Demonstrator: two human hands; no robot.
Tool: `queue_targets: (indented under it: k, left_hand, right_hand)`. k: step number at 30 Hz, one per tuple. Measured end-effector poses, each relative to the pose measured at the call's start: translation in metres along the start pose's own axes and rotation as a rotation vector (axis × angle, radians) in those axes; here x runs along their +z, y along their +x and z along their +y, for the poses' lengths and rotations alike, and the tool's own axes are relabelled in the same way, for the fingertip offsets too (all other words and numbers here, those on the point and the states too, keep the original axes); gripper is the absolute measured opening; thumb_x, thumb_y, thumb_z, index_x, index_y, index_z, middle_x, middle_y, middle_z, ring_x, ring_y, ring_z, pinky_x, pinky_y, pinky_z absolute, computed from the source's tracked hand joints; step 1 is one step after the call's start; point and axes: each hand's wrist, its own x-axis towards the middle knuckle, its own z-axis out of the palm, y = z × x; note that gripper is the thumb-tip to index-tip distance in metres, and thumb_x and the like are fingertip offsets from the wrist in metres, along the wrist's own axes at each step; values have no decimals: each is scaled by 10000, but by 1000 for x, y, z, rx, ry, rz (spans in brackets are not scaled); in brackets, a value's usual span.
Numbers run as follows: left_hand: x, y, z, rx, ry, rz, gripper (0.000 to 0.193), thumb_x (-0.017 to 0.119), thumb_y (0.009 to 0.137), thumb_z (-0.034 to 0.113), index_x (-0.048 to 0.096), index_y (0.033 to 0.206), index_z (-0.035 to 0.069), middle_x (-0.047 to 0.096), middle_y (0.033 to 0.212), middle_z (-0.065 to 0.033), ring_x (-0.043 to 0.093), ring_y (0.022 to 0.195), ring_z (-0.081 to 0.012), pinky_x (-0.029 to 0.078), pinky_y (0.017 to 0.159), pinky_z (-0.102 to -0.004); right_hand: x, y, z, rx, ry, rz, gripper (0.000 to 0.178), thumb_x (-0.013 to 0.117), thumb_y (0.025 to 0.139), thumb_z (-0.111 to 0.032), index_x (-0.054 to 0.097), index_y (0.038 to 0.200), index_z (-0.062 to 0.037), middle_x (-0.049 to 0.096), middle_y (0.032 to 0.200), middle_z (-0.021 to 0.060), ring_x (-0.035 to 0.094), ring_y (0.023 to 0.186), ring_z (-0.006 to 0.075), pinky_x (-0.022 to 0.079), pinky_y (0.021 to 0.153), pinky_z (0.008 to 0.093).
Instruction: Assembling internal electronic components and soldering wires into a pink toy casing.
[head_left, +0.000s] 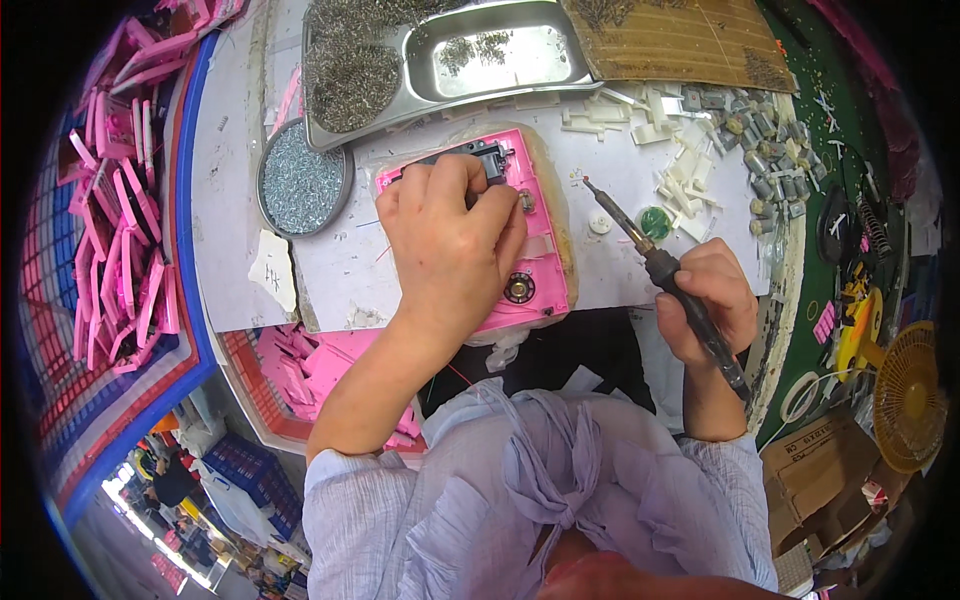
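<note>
A pink plastic casing lies on a padded, plastic-wrapped block on the white worktop. My left hand rests over it with bent fingers, gripping a black plastic part at its far end. Those fingertips are partly hidden by the hand. A round dark part with a brass-coloured centre sits in the casing's near right corner. To the right, my right hand is closed around the black handle of a soldering iron. Its thin metal tip points away to the left, above the worktop and apart from the casing.
A round dish of small silvery screws and a metal tray of tiny parts stand at the far side. White plastic pieces and grey motor-like blocks lie far right. Pink casings fill a left bin; a yellow fan stands right.
</note>
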Motion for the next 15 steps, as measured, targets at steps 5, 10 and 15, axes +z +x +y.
queue_targets:
  k: [5, 10, 15]
  left_hand:
    - [5, -4, -4, -14, -71, 50, 157, 816, 725, 128, 736, 860, 128, 572, 910, -30, 553, 873, -236, 354, 802, -400]
    - [9, -6, -8, -9, -114, 89, 168, 816, 719, 123, 741, 869, 127, 580, 910, -31, 558, 874, -237, 355, 806, -401]
    - [8, -6, -9, 0, -118, 91, 167, 815, 721, 130, 742, 871, 125, 581, 907, -32, 560, 880, -237, 358, 809, -404]
  right_hand:
    - [-2, 2, 1, 6, 0, -26, 331, 830, 756, -11, 645, 1030, -2, 612, 731, 97, 577, 643, 236, 453, 600, 329]
    - [2, 3, 3, -9, -5, -17, 338, 829, 749, -6, 646, 1032, -1, 611, 728, 96, 577, 637, 236, 455, 594, 332]
    - [2, 8, 2, -3, -8, -50, 338, 827, 742, -2, 647, 1028, -1, 611, 717, 97, 576, 625, 240, 458, 588, 333]
